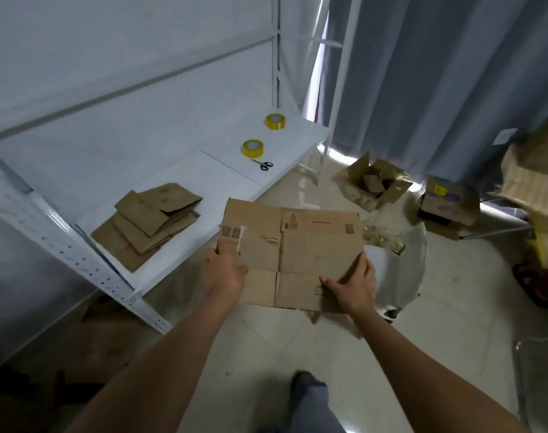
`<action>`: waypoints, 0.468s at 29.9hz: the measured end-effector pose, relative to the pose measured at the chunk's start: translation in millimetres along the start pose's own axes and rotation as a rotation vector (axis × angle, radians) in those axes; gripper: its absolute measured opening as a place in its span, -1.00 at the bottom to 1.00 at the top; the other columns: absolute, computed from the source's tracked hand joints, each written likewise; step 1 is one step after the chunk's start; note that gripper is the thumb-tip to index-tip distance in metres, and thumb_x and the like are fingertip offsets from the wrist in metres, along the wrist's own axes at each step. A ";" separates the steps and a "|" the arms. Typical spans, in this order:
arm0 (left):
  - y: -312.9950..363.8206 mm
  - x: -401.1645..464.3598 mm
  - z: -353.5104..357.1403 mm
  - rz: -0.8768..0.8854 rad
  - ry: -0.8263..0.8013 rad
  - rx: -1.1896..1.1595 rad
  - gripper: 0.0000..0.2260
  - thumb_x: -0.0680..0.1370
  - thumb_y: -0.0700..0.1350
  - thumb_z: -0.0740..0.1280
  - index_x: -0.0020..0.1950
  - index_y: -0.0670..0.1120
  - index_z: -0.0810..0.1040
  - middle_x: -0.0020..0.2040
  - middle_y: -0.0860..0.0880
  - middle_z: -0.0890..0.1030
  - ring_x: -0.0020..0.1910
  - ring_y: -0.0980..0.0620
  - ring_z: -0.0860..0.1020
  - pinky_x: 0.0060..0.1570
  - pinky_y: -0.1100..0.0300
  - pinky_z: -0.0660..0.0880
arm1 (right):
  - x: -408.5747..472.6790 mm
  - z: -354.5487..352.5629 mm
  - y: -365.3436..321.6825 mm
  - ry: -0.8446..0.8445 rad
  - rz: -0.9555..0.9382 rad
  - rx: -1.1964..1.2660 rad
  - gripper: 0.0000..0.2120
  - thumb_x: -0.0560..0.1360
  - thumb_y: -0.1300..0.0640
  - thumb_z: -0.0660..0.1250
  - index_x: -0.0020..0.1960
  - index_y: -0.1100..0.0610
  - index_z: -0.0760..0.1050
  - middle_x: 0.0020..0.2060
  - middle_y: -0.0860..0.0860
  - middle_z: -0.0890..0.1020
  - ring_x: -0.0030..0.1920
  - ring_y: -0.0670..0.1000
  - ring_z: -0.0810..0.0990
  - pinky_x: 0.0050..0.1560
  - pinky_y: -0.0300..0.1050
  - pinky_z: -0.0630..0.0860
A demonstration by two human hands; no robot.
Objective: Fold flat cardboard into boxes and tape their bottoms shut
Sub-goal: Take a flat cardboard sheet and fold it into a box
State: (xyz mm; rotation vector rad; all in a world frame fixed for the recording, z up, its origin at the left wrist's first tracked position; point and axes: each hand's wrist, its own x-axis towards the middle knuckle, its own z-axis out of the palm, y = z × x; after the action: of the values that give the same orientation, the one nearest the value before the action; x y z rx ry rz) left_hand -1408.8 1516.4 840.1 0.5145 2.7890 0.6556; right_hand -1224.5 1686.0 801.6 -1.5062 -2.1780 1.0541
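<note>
Nearest to me were my two bare arms, reaching out over the floor. My left hand [224,271] held the left edge of the flat cardboard [289,254], fingers curled round it. My right hand [352,284] pinched the near right corner, thumb on top.

So the cardboard sat right between my hands, held up in the air, still flat. Its long side ran left to right, from one hand to the other. The middle crease ran away from me, about halfway between the two grips. I think pushing my hands toward each other would pop it open into a box shape.

Further out to the left was the white shelf [179,164]. A pile of flat cardboard [147,223] lay on it. Past that were two yellow tape rolls [253,148] and the scissors [263,165]. My left hand was the nearer one to them, but they were well apart from both hands.
</note>
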 end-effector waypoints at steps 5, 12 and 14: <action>37.8 98.0 23.3 -0.036 -0.002 -0.036 -0.37 0.48 -0.07 0.40 0.46 -0.14 0.20 0.20 -0.22 0.38 -0.02 -0.17 0.51 -0.11 0.03 0.49 | 112.9 20.6 -33.1 -0.030 -0.024 -0.051 0.05 0.34 -0.10 0.50 0.55 0.10 -0.12 0.50 0.08 0.08 0.45 0.17 0.15 0.39 0.17 0.19; 84.7 213.8 35.2 -0.148 0.059 -0.042 -0.38 0.49 -0.05 0.39 0.46 -0.13 0.20 0.16 -0.20 0.40 0.04 -0.14 0.49 -0.14 0.08 0.41 | 256.9 41.9 -90.0 -0.143 -0.104 -0.050 0.06 0.35 -0.08 0.50 0.55 0.12 -0.15 0.51 0.08 0.03 0.48 0.15 0.08 0.43 0.13 0.12; 91.1 242.2 33.8 -0.191 0.071 -0.043 -0.41 0.49 -0.04 0.38 0.45 -0.12 0.22 0.15 -0.19 0.40 0.02 -0.15 0.49 -0.13 0.06 0.42 | 287.6 48.0 -109.3 -0.167 -0.136 -0.088 0.06 0.35 -0.10 0.50 0.55 0.12 -0.15 0.51 0.09 0.03 0.47 0.18 0.10 0.43 0.12 0.13</action>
State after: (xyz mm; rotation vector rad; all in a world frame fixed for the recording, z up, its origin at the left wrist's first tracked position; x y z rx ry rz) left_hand -1593.8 1699.2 819.0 0.2170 2.8356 0.7012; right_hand -1446.4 1904.4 798.6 -1.3246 -2.4318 1.0868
